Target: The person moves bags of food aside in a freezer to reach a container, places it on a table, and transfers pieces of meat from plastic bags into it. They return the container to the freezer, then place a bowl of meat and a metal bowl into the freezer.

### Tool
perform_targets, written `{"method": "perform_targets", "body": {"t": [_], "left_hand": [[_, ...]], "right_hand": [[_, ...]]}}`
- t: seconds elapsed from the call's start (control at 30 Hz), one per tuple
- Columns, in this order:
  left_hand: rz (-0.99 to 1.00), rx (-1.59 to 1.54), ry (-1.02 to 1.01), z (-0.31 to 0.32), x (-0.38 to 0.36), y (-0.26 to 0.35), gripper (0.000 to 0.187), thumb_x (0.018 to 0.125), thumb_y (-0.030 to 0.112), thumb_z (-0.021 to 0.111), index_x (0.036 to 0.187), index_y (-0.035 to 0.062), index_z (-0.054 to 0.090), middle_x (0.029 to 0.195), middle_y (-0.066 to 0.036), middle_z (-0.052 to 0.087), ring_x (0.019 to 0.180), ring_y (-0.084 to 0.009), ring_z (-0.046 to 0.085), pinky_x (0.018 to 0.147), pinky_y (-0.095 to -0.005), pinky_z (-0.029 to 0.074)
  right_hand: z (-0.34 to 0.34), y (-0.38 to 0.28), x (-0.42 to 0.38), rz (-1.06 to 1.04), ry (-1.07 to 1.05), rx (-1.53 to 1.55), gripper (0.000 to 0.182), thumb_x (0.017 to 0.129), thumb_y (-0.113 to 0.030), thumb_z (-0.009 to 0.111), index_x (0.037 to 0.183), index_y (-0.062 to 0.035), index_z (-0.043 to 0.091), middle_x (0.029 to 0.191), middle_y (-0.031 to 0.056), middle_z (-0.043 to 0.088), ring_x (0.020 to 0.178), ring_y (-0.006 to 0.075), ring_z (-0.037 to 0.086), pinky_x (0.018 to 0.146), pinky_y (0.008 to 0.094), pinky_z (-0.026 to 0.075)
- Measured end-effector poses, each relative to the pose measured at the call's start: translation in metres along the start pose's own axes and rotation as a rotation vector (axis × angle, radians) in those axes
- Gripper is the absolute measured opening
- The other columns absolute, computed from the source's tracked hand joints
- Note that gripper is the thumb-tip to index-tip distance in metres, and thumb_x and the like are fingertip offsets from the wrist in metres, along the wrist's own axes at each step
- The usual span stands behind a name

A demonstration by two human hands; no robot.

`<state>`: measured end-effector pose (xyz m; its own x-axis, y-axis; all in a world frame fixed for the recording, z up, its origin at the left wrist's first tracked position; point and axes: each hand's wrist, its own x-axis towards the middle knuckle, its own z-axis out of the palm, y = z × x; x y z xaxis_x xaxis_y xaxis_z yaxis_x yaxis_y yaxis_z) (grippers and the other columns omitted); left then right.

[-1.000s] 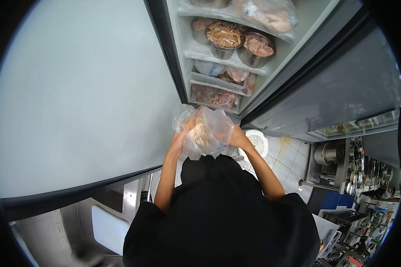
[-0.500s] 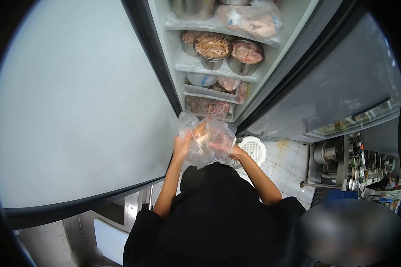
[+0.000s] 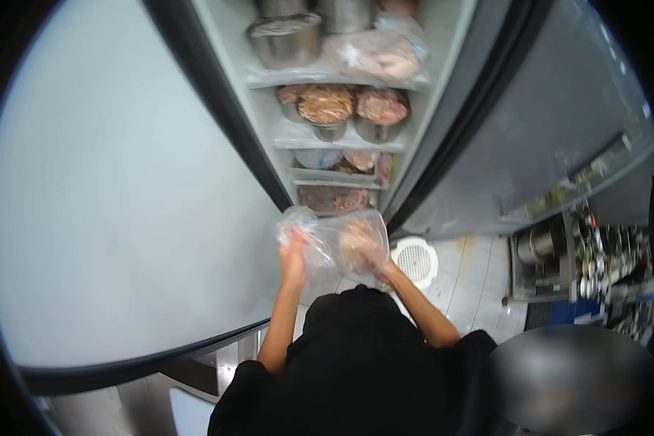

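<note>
A clear plastic bag (image 3: 320,251) is stretched between my two hands in front of the open fridge. My left hand (image 3: 292,254) is closed on the bunched plastic at its left end. On the other side, my right hand (image 3: 365,251) is behind or inside the plastic, which covers its fingers. A pale tan shape shows blurred through the film there; I cannot make out whether it is only my hand or also some food.
Fridge shelves (image 3: 298,134) hold a bowl of light strips (image 3: 325,105), a pot of raw meat (image 3: 381,107), bagged meat (image 3: 378,57) and metal pots (image 3: 285,43). Open doors flank me, the left door (image 3: 123,182) very near. A white perforated stool (image 3: 416,263) stands right, on tiles.
My hands have moved apart, and the bag between them is spread wider. The view has shifted, so more of the upper shelf shows.
</note>
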<state>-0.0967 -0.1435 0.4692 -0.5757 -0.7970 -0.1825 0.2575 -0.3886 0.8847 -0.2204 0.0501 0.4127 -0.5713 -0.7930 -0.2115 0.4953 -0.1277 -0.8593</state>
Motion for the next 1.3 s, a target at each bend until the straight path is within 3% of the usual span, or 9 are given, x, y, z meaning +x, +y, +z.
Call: {"method": "perform_targets", "body": {"t": [0.3, 0.37, 0.43, 0.53, 0.73, 0.9, 0.97, 1.2, 1.3], "left_hand": [[-0.498, -0.373, -0.184, -0.057, 0.053, -0.054, 0.056, 0.091, 0.044, 0.058, 0.132, 0.0065, 0.055, 0.129, -0.011, 0.059, 0.122, -0.0311, 0.054, 0.105, -0.0498, 0.043], [-0.068, 0.227, -0.731, -0.095, 0.103, -0.122, 0.063, 0.092, 0.047, 0.055, 0.136, 0.002, 0.05, 0.139, -0.016, 0.053, 0.127, -0.0346, 0.051, 0.109, -0.0543, 0.04], [-0.523, -0.204, -0.449, -0.034, 0.037, -0.087, 0.061, 0.095, 0.041, 0.055, 0.137, -0.002, 0.047, 0.143, -0.02, 0.049, 0.128, -0.0371, 0.049, 0.108, -0.0578, 0.04], [-0.764, -0.266, -0.507, -0.009, 0.01, -0.102, 0.06, 0.095, 0.035, 0.057, 0.138, -0.0046, 0.045, 0.143, -0.022, 0.048, 0.127, -0.0378, 0.049, 0.108, -0.058, 0.04], [-0.899, -0.072, -0.385, 0.048, -0.044, -0.179, 0.061, 0.094, 0.029, 0.059, 0.141, -0.0052, 0.041, 0.14, -0.023, 0.049, 0.127, -0.0376, 0.05, 0.11, -0.0524, 0.04], [-0.804, 0.109, -0.641, 0.12, -0.156, -0.252, 0.049, 0.094, 0.023, 0.058, 0.135, -0.004, 0.049, 0.136, -0.022, 0.053, 0.124, -0.036, 0.053, 0.109, -0.0509, 0.042], [-0.955, 0.022, -0.521, 0.143, -0.196, -0.287, 0.046, 0.095, 0.022, 0.056, 0.134, -0.0034, 0.051, 0.135, -0.021, 0.055, 0.123, -0.0359, 0.053, 0.108, -0.0511, 0.043], [-0.733, 0.36, -0.885, 0.145, -0.327, -0.411, 0.043, 0.098, 0.026, 0.048, 0.132, 0.0008, 0.053, 0.134, -0.017, 0.057, 0.121, -0.0339, 0.056, 0.105, -0.0512, 0.046], [-0.991, 0.269, -0.627, 0.175, -0.394, -0.398, 0.043, 0.098, 0.028, 0.049, 0.131, 0.0017, 0.054, 0.131, -0.016, 0.059, 0.119, -0.0333, 0.057, 0.103, -0.0508, 0.048]], "right_hand": [[-0.035, -0.039, -0.072, -0.439, 0.541, 0.104, 0.056, 0.092, -0.025, 0.071, 0.135, -0.0071, 0.041, 0.113, 0.0054, 0.065, 0.091, 0.0132, 0.068, 0.067, 0.0268, 0.06], [-0.055, -0.037, -0.107, -0.483, 0.679, 0.154, 0.058, 0.092, -0.026, 0.072, 0.136, -0.0075, 0.039, 0.11, 0.0065, 0.066, 0.089, 0.0147, 0.069, 0.064, 0.0273, 0.06], [-0.067, -0.038, -0.162, -0.598, 0.763, 0.168, 0.059, 0.092, -0.028, 0.071, 0.137, -0.0079, 0.038, 0.113, 0.0058, 0.065, 0.091, 0.0153, 0.068, 0.066, 0.0278, 0.06], [-0.079, -0.023, -0.244, -0.692, 0.938, 0.197, 0.058, 0.092, -0.03, 0.07, 0.136, -0.0099, 0.039, 0.114, 0.0047, 0.064, 0.093, 0.0152, 0.068, 0.067, 0.028, 0.06], [-0.157, 0.036, -0.428, -0.783, 1.449, 0.273, 0.059, 0.091, -0.031, 0.072, 0.136, -0.0129, 0.039, 0.118, 0.0046, 0.063, 0.095, 0.0152, 0.067, 0.065, 0.0281, 0.061], [-0.229, 0.077, -0.66, -0.896, 1.922, 0.244, 0.06, 0.09, -0.027, 0.073, 0.136, -0.0095, 0.039, 0.123, 0.0094, 0.06, 0.099, 0.0195, 0.067, 0.062, 0.0294, 0.061], [-0.267, 0.088, -0.764, -0.823, 2.107, 0.191, 0.061, 0.089, -0.028, 0.074, 0.135, -0.0089, 0.039, 0.121, 0.0099, 0.061, 0.096, 0.0186, 0.067, 0.061, 0.0292, 0.061], [-0.414, 0.095, -1.049, -0.622, 2.559, -0.039, 0.059, 0.084, -0.028, 0.077, 0.129, -0.0064, 0.046, 0.119, 0.014, 0.063, 0.093, 0.0247, 0.069, 0.063, 0.0328, 0.061], [-0.47, 0.086, -1.103, -0.422, 2.753, -0.175, 0.055, 0.082, -0.028, 0.078, 0.122, -0.0046, 0.049, 0.116, 0.0175, 0.063, 0.094, 0.028, 0.068, 0.074, 0.0383, 0.058]]}}
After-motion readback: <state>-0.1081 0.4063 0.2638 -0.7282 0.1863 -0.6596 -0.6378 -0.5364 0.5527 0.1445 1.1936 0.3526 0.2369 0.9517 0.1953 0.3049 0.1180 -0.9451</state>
